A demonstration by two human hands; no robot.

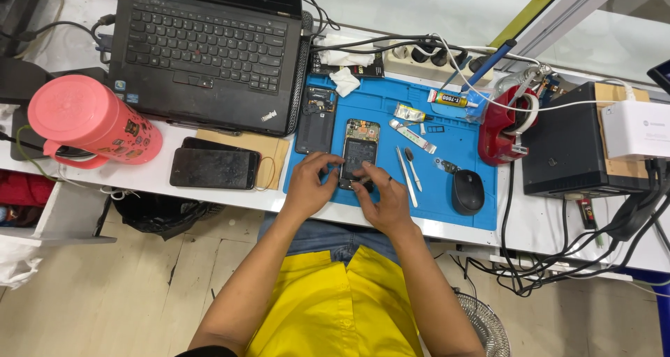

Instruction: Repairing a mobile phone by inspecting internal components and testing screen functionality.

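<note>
Head view shows an opened phone (359,152) lying face down on a blue mat (460,144), its back off, green circuit board and dark battery bare. Left of it, the left hand (309,184) curls its fingers against the phone's lower left edge; whether it grips is unclear. Right hand (382,200) pinches at the lower end, hiding that part; what its fingertips hold cannot be told. Right of the phone lie thin metal tools (409,170), then a smooth black mouse (467,191). Mat looks rubbery and flat.
</note>
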